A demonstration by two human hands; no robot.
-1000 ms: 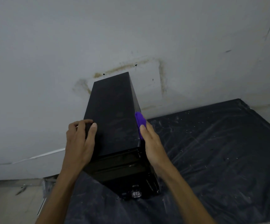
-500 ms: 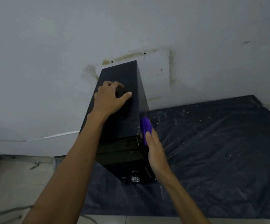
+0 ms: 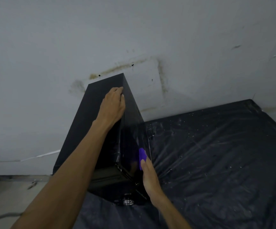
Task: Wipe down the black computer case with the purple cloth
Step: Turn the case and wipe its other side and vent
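Fingers [image 3: 118,90] of left hand [image 3: 113,104] curled over top edge of black computer case [image 3: 84,129], upright on dark plastic sheet [image 3: 216,162]; right hand [image 3: 150,177], fingers straight, pressed purple cloth [image 3: 142,156] against its right side.

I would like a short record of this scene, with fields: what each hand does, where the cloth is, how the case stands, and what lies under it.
left hand: left hand rests on top of the black computer case, fingers curled over its top right edge, toward the far end
right hand: right hand presses the purple cloth with flat fingers
cloth position: against the case's right side panel, toward the near end
case: upright, in front of the stained white wall
underneath: black plastic sheet
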